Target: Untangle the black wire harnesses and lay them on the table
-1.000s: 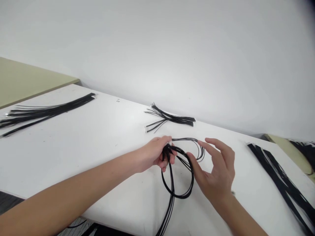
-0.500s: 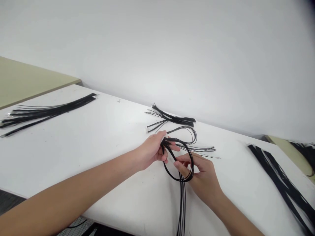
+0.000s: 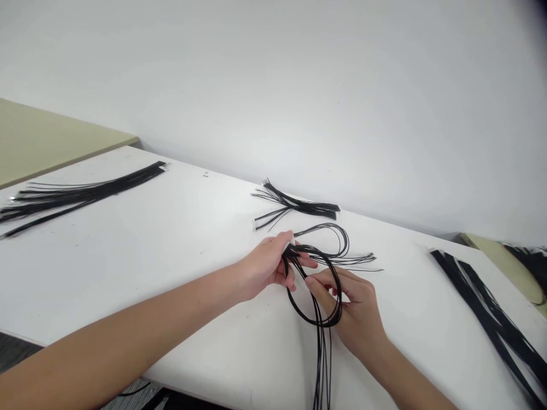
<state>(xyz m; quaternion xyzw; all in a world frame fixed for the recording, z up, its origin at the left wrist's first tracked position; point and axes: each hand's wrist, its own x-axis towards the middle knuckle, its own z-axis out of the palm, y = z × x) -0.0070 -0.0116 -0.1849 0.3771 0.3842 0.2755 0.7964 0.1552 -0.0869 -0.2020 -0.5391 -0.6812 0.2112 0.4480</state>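
Observation:
A bundle of thin black wires [image 3: 327, 323] with a white connector [image 3: 290, 245] hangs in loops above the white table. My left hand [image 3: 273, 261] pinches the bundle at the connector, thumb on top and fingers beneath. Closed on wires inside the large loop is my right hand [image 3: 352, 302], its thumb and forefinger together; the loop passes over its fingers. Loose wire ends hang down past the table's front edge. Another wire loop and some stripped ends extend behind my hands.
Behind my hands lies a short black wire bundle [image 3: 299, 206]. Longer bundles rest at the left [image 3: 85, 192] and right [image 3: 491, 319] of the white table [image 3: 141, 239]. A pale wall stands behind, with yellowish-green surfaces [image 3: 55, 136] at both sides.
Both hands have shifted slightly, the left one right and down. The large loop has moved a little down and right, and the hanging wires have spread apart.

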